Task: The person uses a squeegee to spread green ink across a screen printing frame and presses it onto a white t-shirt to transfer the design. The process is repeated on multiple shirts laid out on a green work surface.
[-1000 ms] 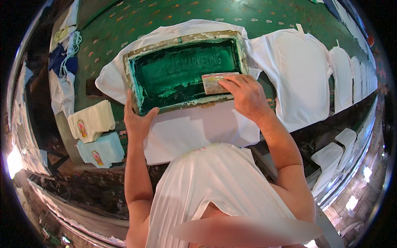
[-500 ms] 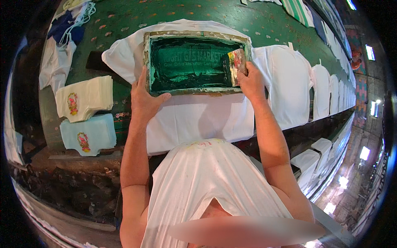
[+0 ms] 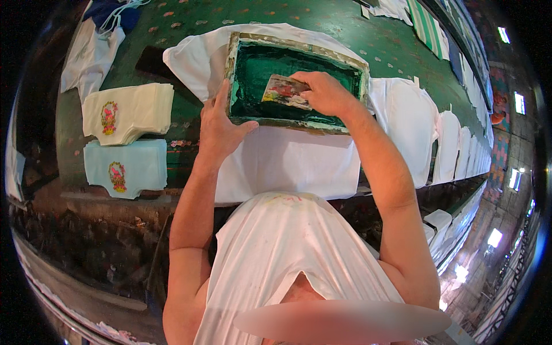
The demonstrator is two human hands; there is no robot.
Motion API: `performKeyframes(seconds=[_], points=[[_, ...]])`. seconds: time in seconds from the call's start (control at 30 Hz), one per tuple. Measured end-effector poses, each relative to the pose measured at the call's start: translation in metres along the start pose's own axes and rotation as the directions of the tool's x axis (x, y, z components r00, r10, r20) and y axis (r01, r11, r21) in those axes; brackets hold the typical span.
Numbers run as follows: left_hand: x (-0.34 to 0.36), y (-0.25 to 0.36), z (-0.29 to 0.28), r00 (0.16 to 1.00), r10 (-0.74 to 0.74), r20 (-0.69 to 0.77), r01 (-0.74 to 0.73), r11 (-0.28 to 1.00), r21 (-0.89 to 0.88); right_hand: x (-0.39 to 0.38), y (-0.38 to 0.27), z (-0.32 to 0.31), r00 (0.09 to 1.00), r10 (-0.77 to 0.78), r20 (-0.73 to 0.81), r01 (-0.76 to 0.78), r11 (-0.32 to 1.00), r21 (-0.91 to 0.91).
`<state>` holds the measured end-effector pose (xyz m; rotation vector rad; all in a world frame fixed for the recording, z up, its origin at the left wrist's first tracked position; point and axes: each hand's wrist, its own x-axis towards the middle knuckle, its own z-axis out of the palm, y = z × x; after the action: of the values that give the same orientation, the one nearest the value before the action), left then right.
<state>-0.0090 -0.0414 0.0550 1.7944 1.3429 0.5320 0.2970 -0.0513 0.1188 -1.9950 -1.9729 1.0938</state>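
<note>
My left hand (image 3: 223,127) grips the near left corner of a screen-printing frame (image 3: 298,43), thumb along its front rim. Green ink coats the inside of the frame, which lies over a white garment (image 3: 287,167). My right hand (image 3: 328,98) is closed on a squeegee (image 3: 280,90) with a paint-stained handle, held slanted across the middle of the inked screen. The squeegee's grip end is partly covered by my fingers.
Left of the frame are stacks of printed cream cloth (image 3: 126,115) and pale blue cloth (image 3: 141,164) on the green table (image 3: 172,14). White and navy garments (image 3: 92,63) lie at far left. White shirts (image 3: 402,126) run rightward, with a green-striped cloth (image 3: 425,31) at back right.
The squeegee went to the screen's right end, upright along that side, and has since moved leftward to the middle and turned slanted. My left hand stays on the frame; the view has shifted.
</note>
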Motion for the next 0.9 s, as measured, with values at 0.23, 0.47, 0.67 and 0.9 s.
performKeyframes(seconds=[0.23, 0.47, 0.67, 0.9], points=[[0.003, 0.006, -0.002, 0.998, -0.059, 0.031, 0.059, 0.998, 0.002, 0.044, 0.036, -0.017, 0.909, -0.112, 0.401, 0.000, 0.963, 0.270], [0.004, 0.010, -0.004, 0.998, -0.051, 0.026, 0.052, 0.998, -0.039, 0.058, 0.039, -0.042, 0.915, -0.229, 0.331, 0.035, 0.865, 0.501], [0.006, 0.006, -0.004, 1.000, -0.002, 0.028, 0.002, 1.000, 0.000, 0.058, -0.003, -0.010, 0.864, -0.349, -0.364, 0.250, 0.923, -0.291], [0.004, 0.007, -0.003, 0.999, -0.028, 0.034, 0.029, 0.999, -0.016, 0.006, -0.017, 0.035, 0.822, -0.429, -0.374, 0.286, 0.880, -0.380]])
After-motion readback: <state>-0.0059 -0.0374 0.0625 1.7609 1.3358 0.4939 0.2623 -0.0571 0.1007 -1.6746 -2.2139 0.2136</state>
